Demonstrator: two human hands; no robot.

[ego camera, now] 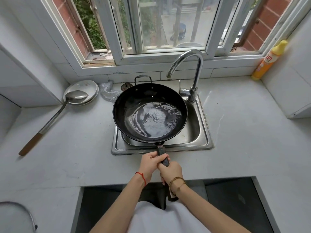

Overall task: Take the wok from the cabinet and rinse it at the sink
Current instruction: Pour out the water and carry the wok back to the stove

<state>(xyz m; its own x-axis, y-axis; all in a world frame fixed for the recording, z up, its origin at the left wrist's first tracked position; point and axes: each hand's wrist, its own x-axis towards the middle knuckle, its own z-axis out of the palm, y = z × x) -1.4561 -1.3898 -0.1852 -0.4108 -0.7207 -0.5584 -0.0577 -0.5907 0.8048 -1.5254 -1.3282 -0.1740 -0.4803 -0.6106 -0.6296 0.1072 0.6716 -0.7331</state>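
Over sink (204,125), hands' grip hides wok (149,113) handle.

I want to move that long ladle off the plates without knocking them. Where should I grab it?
Grip the ladle by its brown wooden handle end, coming from the near left. That end lies flat on the counter, well apart from the plates its bowl rests on.

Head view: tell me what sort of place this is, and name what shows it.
A home kitchen, most likely. A steel sink with a gooseneck faucet is set in a grey counter below a window; both hands hold a black wok of water over it, and a dish-soap bottle stands nearby.
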